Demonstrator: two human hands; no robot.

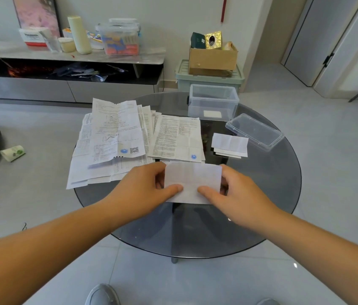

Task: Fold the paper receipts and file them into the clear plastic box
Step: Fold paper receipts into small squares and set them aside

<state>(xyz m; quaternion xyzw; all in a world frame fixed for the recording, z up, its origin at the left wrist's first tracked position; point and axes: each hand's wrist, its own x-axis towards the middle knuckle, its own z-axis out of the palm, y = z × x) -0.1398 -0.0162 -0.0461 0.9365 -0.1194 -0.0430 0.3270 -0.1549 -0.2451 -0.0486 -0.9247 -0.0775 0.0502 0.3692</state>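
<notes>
A folded white receipt (192, 180) is held just above the round glass table (279, 194), near its front middle. My left hand (145, 188) pinches its left edge with thumb on top. My right hand (237, 192) pinches its right edge the same way. A spread of unfolded printed receipts (116, 137) covers the table's left and middle. A small stack of folded receipts (229, 145) lies to the right. The clear plastic box (213, 102) stands open at the table's far side, and its lid (255, 131) lies beside the folded stack.
Behind the table stand a green storage bin (182, 78) with a cardboard box (213, 59) on it, and a low cabinet (70, 56) with clutter. A paper roll (13, 153) lies on the floor at the left. My shoes (102, 294) show below.
</notes>
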